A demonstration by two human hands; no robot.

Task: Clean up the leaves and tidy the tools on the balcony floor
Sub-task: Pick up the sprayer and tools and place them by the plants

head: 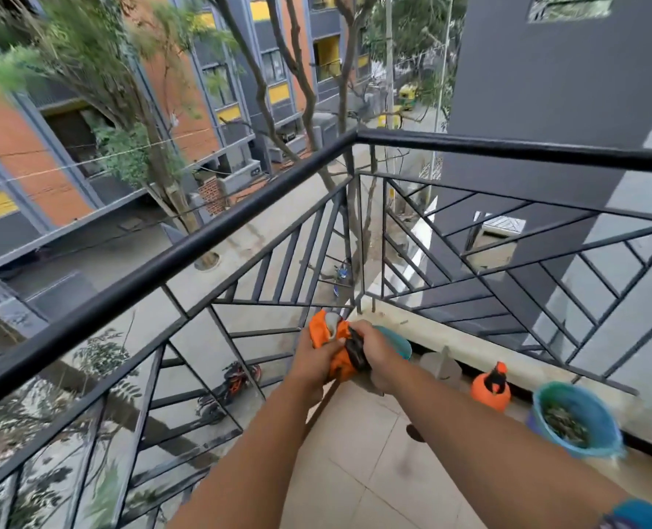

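Both my hands are stretched out over the balcony floor near the railing corner. My left hand [314, 360] grips an orange garden tool [330, 332] with a grey patch at its top. My right hand [374, 347] holds the same tool at a dark part [356, 351] on its right side. A thin dark stick or handle [322, 404] runs down from under my hands. A blue bucket [578, 418] full of dry leaves stands at the right by the wall. An orange spray bottle [491, 391] with a black top stands to the left of the bucket.
A black metal railing [202, 242] encloses the balcony on the left and far side, with a street far below. Another blue container [399, 339] shows behind my right hand. A grey object [440, 366] lies by the ledge. A dark spot [416, 432] marks the beige tiles [355, 471].
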